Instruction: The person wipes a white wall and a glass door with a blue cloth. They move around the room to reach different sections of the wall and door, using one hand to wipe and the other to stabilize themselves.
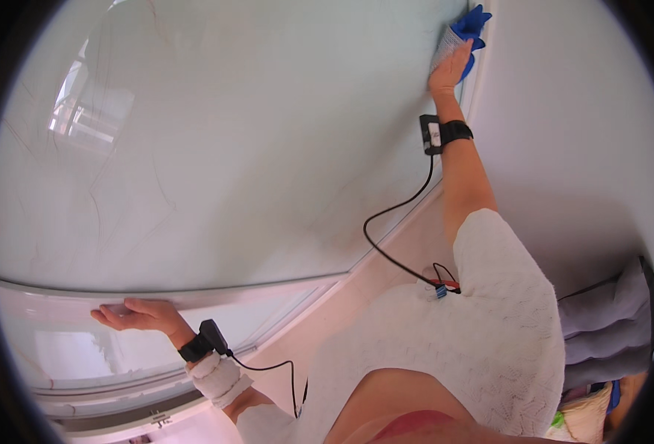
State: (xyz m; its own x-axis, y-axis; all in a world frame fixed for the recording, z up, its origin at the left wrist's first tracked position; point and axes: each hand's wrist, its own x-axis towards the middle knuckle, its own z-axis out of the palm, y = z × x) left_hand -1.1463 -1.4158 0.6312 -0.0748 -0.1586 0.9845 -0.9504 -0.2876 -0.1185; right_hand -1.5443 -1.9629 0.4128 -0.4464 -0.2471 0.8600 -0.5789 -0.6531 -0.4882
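My right hand (pixel 451 68) is raised to the far right edge of a large glossy, pale panel (pixel 245 140). It presses a blue-and-grey work glove (pixel 472 28), bunched up, against the panel where it meets the side frame. Part of my fingers is hidden behind the glove. At the lower left, my left hand (pixel 140 315) lies against the white frame rail (pixel 223 296) along the panel's near edge. Its fingers are stretched out along the rail, with nothing seen in them.
Both wrists carry black strapped devices with cables; the right cable (pixel 367 222) loops across the panel. A plain pale wall (pixel 571 111) runs along the right. At lower right lies a grey cushion (pixel 612 311). A second glossy pane (pixel 75 355) shows below the rail.
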